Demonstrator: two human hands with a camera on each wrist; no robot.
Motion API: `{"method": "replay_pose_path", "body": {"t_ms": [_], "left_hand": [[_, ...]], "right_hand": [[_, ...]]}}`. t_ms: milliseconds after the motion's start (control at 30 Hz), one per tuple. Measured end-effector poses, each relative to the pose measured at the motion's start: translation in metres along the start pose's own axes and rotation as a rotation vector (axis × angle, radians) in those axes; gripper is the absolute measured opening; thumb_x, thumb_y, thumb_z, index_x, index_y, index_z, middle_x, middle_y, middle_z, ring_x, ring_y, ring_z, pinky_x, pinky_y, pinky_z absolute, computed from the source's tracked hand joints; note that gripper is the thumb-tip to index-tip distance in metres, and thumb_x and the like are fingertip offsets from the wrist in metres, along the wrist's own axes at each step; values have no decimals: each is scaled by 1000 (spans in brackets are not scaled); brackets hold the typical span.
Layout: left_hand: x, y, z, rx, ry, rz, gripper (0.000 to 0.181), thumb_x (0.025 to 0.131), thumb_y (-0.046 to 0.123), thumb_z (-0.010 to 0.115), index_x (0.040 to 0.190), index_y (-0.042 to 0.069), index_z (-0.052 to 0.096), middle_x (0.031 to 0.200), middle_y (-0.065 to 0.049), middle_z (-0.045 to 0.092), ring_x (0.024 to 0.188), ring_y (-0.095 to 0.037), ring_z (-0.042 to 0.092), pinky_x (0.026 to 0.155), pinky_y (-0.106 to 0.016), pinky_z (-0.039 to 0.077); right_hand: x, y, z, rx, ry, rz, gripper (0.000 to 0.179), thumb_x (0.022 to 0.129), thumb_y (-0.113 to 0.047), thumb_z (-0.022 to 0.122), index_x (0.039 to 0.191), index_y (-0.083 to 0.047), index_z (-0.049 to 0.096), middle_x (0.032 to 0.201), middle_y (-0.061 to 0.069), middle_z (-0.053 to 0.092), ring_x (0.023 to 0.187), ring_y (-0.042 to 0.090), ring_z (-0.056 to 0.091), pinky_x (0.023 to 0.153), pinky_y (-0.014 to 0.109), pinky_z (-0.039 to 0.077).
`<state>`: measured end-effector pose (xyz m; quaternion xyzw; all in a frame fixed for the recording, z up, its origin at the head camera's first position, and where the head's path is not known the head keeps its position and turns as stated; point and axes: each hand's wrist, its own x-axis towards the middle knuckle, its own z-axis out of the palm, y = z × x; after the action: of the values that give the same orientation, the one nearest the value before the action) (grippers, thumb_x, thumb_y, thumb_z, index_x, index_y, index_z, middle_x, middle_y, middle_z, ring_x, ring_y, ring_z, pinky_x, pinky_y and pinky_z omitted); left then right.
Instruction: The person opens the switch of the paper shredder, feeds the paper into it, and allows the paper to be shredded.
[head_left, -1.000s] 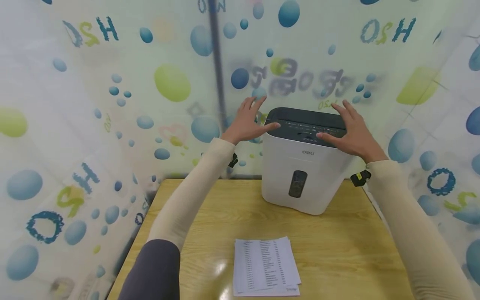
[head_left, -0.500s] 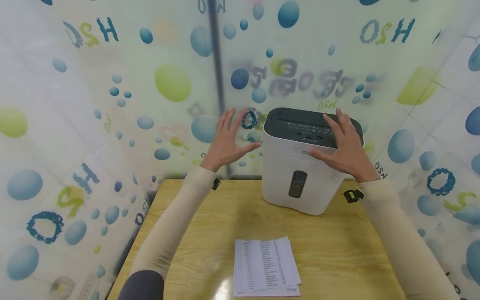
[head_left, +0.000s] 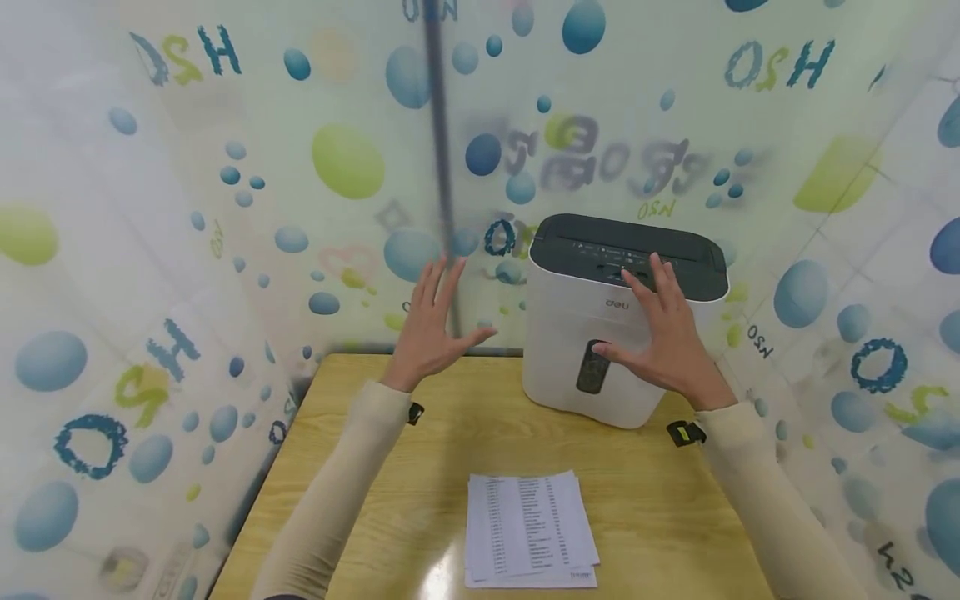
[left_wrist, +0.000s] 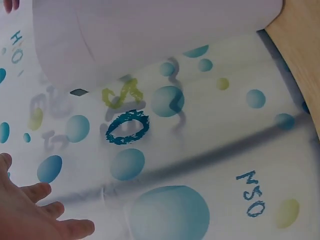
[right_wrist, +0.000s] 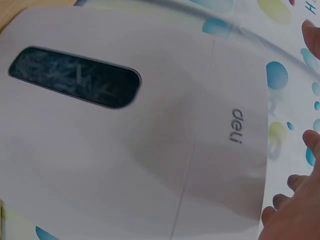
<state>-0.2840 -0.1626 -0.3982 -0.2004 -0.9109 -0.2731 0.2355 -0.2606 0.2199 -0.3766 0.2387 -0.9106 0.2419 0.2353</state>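
Observation:
A white paper shredder (head_left: 558, 333) with a dark top and a small dark window stands at the back right of the table. My left hand (head_left: 429, 333) is raised to the left of it, fingers spread and holding nothing. In front of the shredder hovers my right hand (head_left: 667, 350), its fingers also apart and nothing between them; it hides part of the shredder's front. The right wrist view shows the window (right_wrist: 75, 77) with pale shreds behind it. Nearer to me lies a stack of printed paper sheets (head_left: 528, 529).
The wooden table (head_left: 405, 492) bears the shredder and the papers. A patterned curtain (head_left: 225, 208) with blue and green dots hangs behind and on both sides, and a dark vertical line runs down its back part.
Both hands have come down and back towards me, away from the shredder's top. The left hand has also drifted left. The shredder and the papers have stayed in place.

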Motion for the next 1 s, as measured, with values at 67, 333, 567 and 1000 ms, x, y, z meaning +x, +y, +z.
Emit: {"method": "replay_pose_path", "body": {"t_ms": [67,333,567,1000], "left_hand": [[-11,-4,5,-7,-9,-15,107,84,78,63,165,39,5,175,-3,4,162,-27,-3,125,-66,17],[-55,-16,26,-50,-57,-72,110,84,63,75,165,39,4,175,-1,4,162,-31,-1,124,-67,18],[-93,-24,50,-102,-119,-141,110,85,64,75,164,41,2,174,2,3,162,-31,0,122,-68,21],[-152,-19,100,-165,-267,-233,113,81,66,78,166,34,11,174,0,8,162,-29,3,119,-63,34]], "right_hand": [[-6,-1,6,-4,4,-16,108,76,-49,86,164,-27,26,174,13,0,161,39,-3,116,80,12],[-32,-10,31,-21,-4,-52,114,70,-48,91,162,-23,30,174,12,3,162,35,-1,117,77,18],[-55,-12,57,4,-57,-11,115,70,-53,90,163,-26,28,175,9,2,162,32,0,116,76,21],[-106,-6,118,84,-138,87,108,74,-57,86,162,-24,32,173,17,9,159,43,8,113,77,24]]}}
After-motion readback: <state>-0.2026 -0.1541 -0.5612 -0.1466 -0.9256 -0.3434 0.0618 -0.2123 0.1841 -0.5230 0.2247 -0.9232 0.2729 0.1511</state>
